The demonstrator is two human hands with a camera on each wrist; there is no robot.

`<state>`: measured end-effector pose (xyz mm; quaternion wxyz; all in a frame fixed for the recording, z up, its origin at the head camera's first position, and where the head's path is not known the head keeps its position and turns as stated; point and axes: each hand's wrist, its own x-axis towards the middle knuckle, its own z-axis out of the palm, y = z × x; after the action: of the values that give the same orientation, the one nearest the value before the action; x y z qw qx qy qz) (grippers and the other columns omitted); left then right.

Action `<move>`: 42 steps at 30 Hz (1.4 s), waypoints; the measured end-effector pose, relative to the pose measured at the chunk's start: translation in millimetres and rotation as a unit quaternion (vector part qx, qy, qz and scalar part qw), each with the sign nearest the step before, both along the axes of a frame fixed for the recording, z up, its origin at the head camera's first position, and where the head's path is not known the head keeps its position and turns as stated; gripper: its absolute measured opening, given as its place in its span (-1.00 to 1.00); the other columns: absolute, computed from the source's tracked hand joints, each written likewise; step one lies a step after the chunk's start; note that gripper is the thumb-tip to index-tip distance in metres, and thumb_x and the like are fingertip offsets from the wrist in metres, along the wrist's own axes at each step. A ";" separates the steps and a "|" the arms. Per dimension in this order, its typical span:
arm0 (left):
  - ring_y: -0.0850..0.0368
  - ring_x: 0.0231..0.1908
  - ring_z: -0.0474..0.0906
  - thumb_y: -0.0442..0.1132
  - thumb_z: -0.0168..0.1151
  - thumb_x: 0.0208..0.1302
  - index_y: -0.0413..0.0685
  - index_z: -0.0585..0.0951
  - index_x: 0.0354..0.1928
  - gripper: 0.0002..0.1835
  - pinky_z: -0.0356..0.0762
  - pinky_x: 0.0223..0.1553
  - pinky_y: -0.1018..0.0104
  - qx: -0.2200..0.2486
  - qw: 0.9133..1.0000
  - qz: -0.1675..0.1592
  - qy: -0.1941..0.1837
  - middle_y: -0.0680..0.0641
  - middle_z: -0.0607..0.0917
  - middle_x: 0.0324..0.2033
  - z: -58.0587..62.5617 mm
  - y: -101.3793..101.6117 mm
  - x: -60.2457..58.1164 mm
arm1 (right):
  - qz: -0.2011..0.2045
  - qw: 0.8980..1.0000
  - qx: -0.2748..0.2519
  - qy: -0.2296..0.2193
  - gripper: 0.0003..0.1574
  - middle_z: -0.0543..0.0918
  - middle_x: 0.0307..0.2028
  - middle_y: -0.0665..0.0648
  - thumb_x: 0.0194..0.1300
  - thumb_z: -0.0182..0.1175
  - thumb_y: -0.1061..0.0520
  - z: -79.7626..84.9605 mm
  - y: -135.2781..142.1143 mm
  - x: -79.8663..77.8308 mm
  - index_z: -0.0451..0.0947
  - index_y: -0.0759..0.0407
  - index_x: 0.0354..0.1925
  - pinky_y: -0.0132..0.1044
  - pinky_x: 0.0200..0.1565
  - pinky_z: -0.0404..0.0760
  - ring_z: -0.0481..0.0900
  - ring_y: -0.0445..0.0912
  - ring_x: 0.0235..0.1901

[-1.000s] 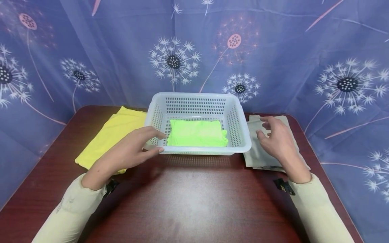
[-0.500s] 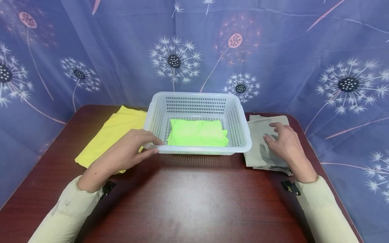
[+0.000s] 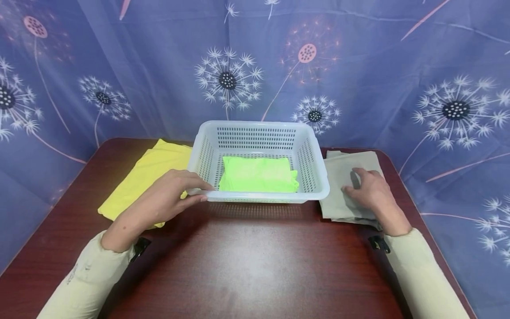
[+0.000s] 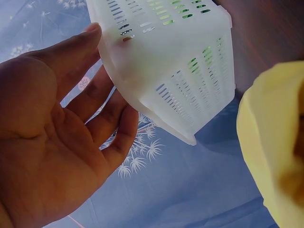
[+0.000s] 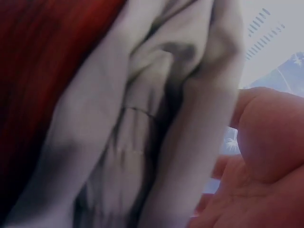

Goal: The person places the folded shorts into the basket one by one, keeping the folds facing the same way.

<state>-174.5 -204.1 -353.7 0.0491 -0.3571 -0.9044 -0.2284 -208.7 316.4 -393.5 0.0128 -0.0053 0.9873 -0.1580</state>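
Observation:
My left hand (image 3: 171,192) pinches the near left corner of a white plastic basket (image 3: 263,196), thumb outside the rim and fingers over it. In the left wrist view the thumb presses the basket's rim (image 4: 110,71). A folded bright green cloth (image 3: 259,175) lies inside on the basket's floor. On the right, my right hand (image 3: 374,190) is over a folded grey cloth (image 3: 336,199), fingers loosely bent, fingertips close on its upper face. The right wrist view shows the folded layers of this grey cloth (image 5: 199,128) edge-on, partly hiding the fingers.
A folded yellow cloth (image 3: 131,190) lies left of the basket, partly under my left hand and forearm in the head view. The dark red wooden table (image 3: 255,266) ends at a blue curtain (image 3: 159,66) with a dandelion print, close behind the basket.
My left hand has moved slightly left and closed on the basket's corner. My right hand has shifted right and come down toward the grey cloth. Basket and cloths stay in place.

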 end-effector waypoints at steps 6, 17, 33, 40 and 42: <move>0.22 -0.13 0.70 -0.25 0.48 0.37 0.10 0.82 0.07 -0.74 0.60 -0.02 0.05 0.006 1.000 0.000 -0.002 0.13 0.82 -0.08 -0.4 -0.4 -0.1 | -0.019 1.000 0.014 -0.002 -0.26 0.43 0.01 0.67 0.34 0.36 -0.05 -3.3 -1.9 -0.7 0.37 0.46 0.19 0.43 0.07 0.45 0.38 0.55 0.12; 0.20 -0.08 0.73 -0.25 0.50 0.35 0.11 0.83 0.07 -0.73 0.62 0.03 0.03 0.007 1.000 0.004 -0.005 0.12 0.83 -0.07 -0.1 -1.2 -0.3 | -0.055 0.998 0.034 -0.027 -0.31 0.35 0.00 0.70 0.33 0.37 -0.14 -7.0 -2.3 -3.0 0.37 0.40 0.02 0.49 -0.09 0.51 0.39 0.71 0.03; 0.17 -0.08 0.74 -0.25 0.51 0.34 0.09 0.83 0.08 -0.71 0.63 -0.01 0.03 0.007 1.000 0.011 -0.004 0.09 0.84 -0.07 -0.4 -0.5 -0.2 | -0.045 0.998 0.004 -0.030 0.02 0.19 0.32 0.69 0.32 0.39 -0.13 -9.5 9.8 5.0 0.24 0.40 0.48 0.56 0.12 0.36 0.23 0.73 0.19; 0.16 -0.06 0.75 -0.26 0.51 0.34 0.10 0.83 0.08 -0.71 0.64 0.00 0.02 0.009 1.000 0.014 -0.009 0.09 0.84 -0.06 -0.1 -0.5 0.5 | -0.014 1.000 0.010 -0.023 0.00 0.22 0.32 0.69 0.31 0.41 -0.11 -10.0 18.2 7.4 0.27 0.39 0.47 0.52 0.20 0.31 0.25 0.71 0.20; 0.16 -0.06 0.75 -0.26 0.51 0.34 0.10 0.83 0.08 -0.71 0.64 0.00 0.02 0.009 1.000 0.015 -0.010 0.09 0.84 -0.06 0.1 -0.3 0.8 | -0.009 1.000 0.011 -0.022 0.00 0.23 0.32 0.70 0.30 0.43 -0.10 -10.5 20.5 8.1 0.28 0.36 0.47 0.52 0.22 0.31 0.25 0.69 0.22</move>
<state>-173.7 -204.5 -353.7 0.0468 -0.3407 -0.9081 -0.2389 -200.5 336.9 -404.0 0.0327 0.0072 0.9886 -0.1470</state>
